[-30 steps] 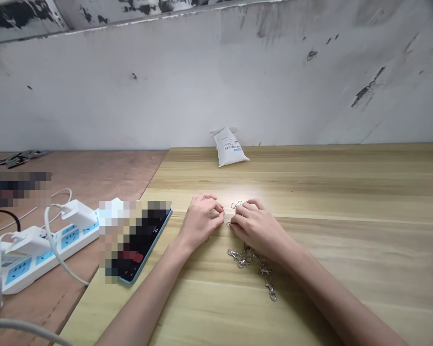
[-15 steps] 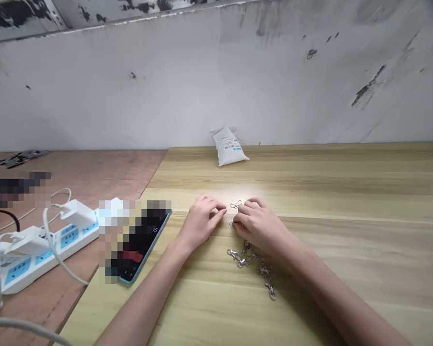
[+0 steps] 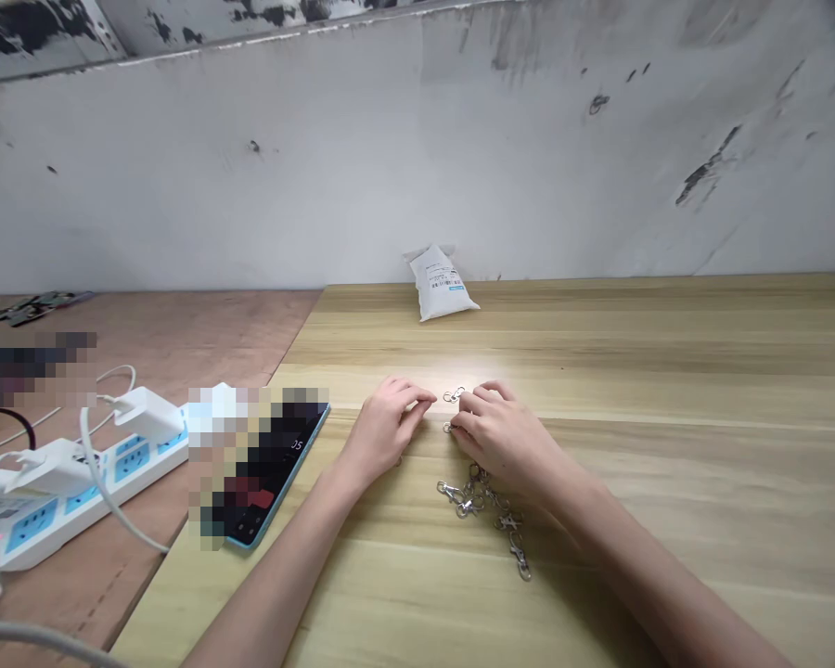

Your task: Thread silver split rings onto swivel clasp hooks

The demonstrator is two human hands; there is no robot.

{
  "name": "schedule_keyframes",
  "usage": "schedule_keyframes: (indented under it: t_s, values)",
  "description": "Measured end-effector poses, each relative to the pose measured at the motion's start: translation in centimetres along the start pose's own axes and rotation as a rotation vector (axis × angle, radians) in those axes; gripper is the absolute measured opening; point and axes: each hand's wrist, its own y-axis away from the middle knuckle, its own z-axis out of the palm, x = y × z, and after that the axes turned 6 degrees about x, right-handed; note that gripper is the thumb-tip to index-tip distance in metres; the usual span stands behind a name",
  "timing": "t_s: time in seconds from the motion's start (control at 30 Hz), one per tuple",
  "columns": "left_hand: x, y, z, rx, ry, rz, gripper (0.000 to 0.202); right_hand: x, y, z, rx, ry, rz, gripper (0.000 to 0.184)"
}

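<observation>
Reddish-brown wooden surface [image 3: 201,334]: filling the left side, bearing thin dark flat pieces [image 3: 36,307] at its far end.
Long white plastic power strip with blue socket panels [image 3: 133,461]: lying at a slant on the left, carrying white block-shaped chargers [image 3: 149,415] and pale cables.
Black-screened phone with light-blue edge [image 3: 278,475]: resting at a slant on the pale wood-grain tabletop [image 3: 682,390], left of the hands.
Left hand [image 3: 388,422]: hovering low over the tabletop, bringing thumb and forefinger together; whether anything is sitting between them, one cannot tell.
White printed packet with blue mark [image 3: 445,285]: standing at the far edge, leaning near the wall [image 3: 320,186].
Small silver metal ring [image 3: 447,427]: protruding from the right hand's fingertips.
Silver metal clasp with ring [image 3: 454,395]: lying just beyond those fingertips.
Silver metal clasps in a loose cluster [image 3: 508,522]: lying nearer, beside the right wrist.
Right hand [image 3: 493,429]: pinching the ring between thumb and forefinger.
</observation>
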Motion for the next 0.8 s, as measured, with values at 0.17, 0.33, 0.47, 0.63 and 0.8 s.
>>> schedule_keyframes:
  t_s: [0.17, 0.33, 0.47, 0.63, 0.8]
  values:
    - [0.17, 0.06, -0.01, -0.012, 0.026, -0.037, 0.018, -0.15, 0.02, 0.15, 0.026, 0.045, -0.024, 0.025]
    - [0.25, -0.03, -0.06, 0.008, 0.019, 0.013, 0.022, -0.31, -0.12, 0.28, 0.041, 0.067, -0.003, 0.025]
    - [0.12, 0.01, -0.03, 0.004, -0.014, 0.005, 0.027, -0.23, -0.27, 0.33, 0.042, 0.060, 0.031, 0.023]
    - [-0.11, 0.10, 0.08, -0.007, -0.030, 0.003, 0.030, -0.17, -0.14, 0.63, 0.051, 0.021, 0.083, 0.021]
    - [0.01, -0.01, -0.05, 0.007, -0.006, 0.006, 0.022, 0.16, -0.02, 0.68, 0.047, -0.019, 0.129, 0.020]
